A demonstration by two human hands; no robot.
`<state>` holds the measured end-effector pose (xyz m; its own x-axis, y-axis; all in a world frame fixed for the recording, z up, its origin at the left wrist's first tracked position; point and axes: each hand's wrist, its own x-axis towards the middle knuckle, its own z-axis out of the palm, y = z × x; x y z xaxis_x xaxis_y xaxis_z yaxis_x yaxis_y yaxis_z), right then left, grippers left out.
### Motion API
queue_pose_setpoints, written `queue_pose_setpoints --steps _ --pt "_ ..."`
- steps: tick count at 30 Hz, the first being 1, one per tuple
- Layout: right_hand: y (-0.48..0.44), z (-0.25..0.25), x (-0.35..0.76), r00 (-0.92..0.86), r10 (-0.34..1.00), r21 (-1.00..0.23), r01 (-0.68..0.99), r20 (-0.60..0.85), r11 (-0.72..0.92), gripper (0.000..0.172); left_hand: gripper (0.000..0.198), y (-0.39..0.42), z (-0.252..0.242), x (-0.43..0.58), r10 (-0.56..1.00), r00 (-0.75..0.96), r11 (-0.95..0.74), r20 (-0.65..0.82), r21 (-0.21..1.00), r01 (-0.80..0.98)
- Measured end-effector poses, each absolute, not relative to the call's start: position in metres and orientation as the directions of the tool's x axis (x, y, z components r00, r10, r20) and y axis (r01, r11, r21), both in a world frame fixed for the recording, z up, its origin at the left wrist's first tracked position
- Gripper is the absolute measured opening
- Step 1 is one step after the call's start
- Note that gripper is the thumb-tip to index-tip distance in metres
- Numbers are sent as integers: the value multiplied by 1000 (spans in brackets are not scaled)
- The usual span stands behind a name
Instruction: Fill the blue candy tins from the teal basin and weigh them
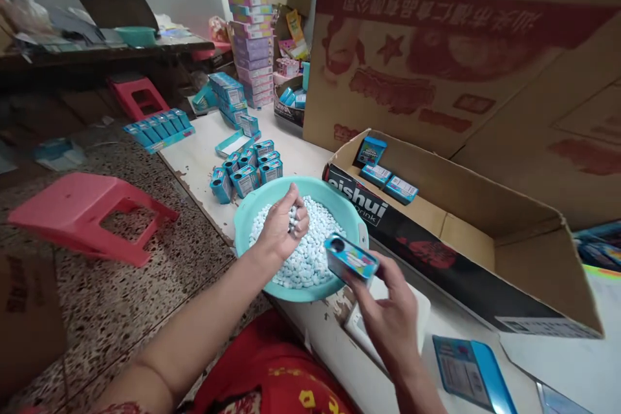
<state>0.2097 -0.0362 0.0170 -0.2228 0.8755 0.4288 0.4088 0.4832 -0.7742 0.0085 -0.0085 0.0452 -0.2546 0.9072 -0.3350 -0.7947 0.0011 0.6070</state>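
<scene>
A turquoise basin [361, 223] full of small white and pale-blue candies [310, 259] stands at the table's near edge. Over it, my left hand [286, 223] is cupped with its fingers curled round several of these candies. At the basin's right rim my right hand [388, 291] grips a small blue tin [352, 257], tilted, with a dark round hole at its left end. Behind the basin several similar blue tins [245, 180] stand in a group, some with dark round openings on top. Under my right forearm lies a white flat object [422, 304], partly hidden.
A long open carton [485, 297] on the right holds a few blue tins [388, 182]. Behind it rises a large cardboard box [412, 77]. Filled blue trays [162, 129] and stacked pastel boxes [252, 52] stand farther back. A red stool [87, 204] is on the floor at left.
</scene>
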Motion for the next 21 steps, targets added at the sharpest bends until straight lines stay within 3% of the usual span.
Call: queue_pose_setpoints --steps 5,9,21 --pt "-22 7 174 -314 824 -726 392 472 565 25 50 -2 62 29 892 -431 -188 -135 757 -626" --pt "-21 4 168 -323 821 -728 382 471 569 25 51 2 52 30 847 -517 -233 -123 788 -570" --pt "-12 -2 165 -321 810 -689 427 491 586 25 52 10 43 30 851 -514 -211 -105 828 -520"
